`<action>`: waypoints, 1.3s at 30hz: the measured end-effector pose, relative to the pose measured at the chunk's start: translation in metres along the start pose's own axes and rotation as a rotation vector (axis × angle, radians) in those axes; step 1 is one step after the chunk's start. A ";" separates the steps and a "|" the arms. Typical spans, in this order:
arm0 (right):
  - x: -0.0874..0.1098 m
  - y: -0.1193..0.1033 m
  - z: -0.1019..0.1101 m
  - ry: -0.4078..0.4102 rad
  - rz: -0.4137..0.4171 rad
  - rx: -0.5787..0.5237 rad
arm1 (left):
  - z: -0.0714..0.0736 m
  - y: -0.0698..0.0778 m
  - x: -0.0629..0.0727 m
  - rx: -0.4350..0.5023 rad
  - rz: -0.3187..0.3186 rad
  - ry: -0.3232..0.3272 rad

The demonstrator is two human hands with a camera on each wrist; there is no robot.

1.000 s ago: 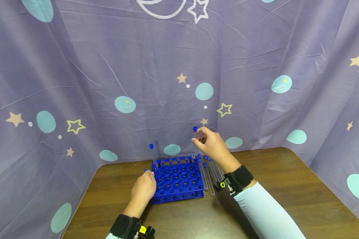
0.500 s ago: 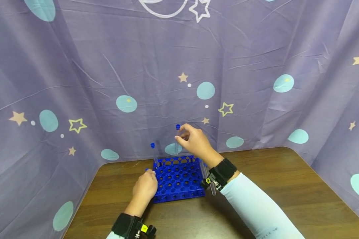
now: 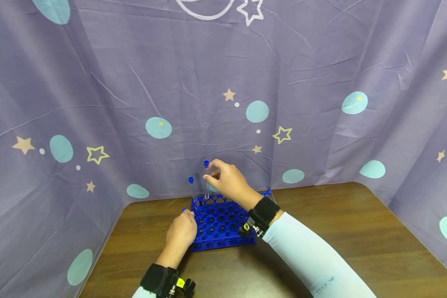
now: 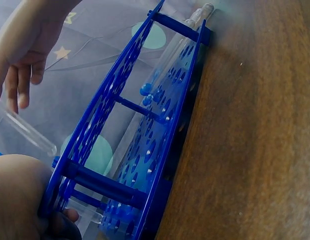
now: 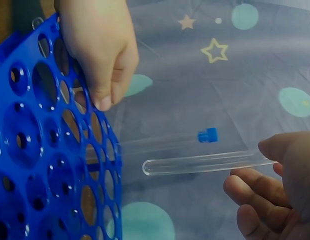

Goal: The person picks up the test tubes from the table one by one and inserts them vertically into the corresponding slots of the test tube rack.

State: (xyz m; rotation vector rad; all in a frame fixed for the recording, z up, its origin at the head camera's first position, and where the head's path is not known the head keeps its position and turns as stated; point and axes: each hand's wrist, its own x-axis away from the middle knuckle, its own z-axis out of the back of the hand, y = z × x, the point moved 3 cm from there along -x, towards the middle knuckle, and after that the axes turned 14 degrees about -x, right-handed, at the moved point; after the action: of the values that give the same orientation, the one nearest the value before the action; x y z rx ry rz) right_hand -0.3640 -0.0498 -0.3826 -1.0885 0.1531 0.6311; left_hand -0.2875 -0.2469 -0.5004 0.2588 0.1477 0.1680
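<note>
Two hands in play. Left hand pinches the left edge of the blue rack, fingers closed on it. Capped tube stands in the rack's back-left corner. Just right, held tube near upright, bottom clear of rack, pinched between right hand's thumb and fingers.

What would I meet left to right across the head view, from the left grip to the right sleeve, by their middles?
Left grip, blue-capped test tube in the blue test-tube rack, held test tube, right grip, black right wrist strap, light-blue right sleeve.
</note>
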 end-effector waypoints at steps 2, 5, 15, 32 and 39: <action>-0.002 0.001 -0.005 -0.007 -0.017 0.001 | 0.000 0.001 0.000 0.002 -0.004 0.006; -0.004 0.003 -0.011 -0.017 -0.035 0.010 | -0.001 0.001 -0.001 0.005 -0.007 0.006; -0.006 0.012 -0.023 -0.029 -0.043 0.089 | -0.002 0.001 -0.002 0.016 -0.008 0.008; -0.005 0.034 -0.039 -0.080 -0.046 0.236 | 0.001 0.001 -0.001 0.010 -0.009 0.021; -0.005 0.036 -0.045 -0.097 -0.046 0.295 | 0.001 0.000 0.000 0.014 -0.007 0.010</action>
State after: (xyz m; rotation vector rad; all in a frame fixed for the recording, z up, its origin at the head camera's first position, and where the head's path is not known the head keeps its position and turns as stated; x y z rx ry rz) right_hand -0.3800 -0.0793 -0.4294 -0.7735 0.1318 0.5973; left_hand -0.2870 -0.2472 -0.4997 0.2713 0.1598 0.1616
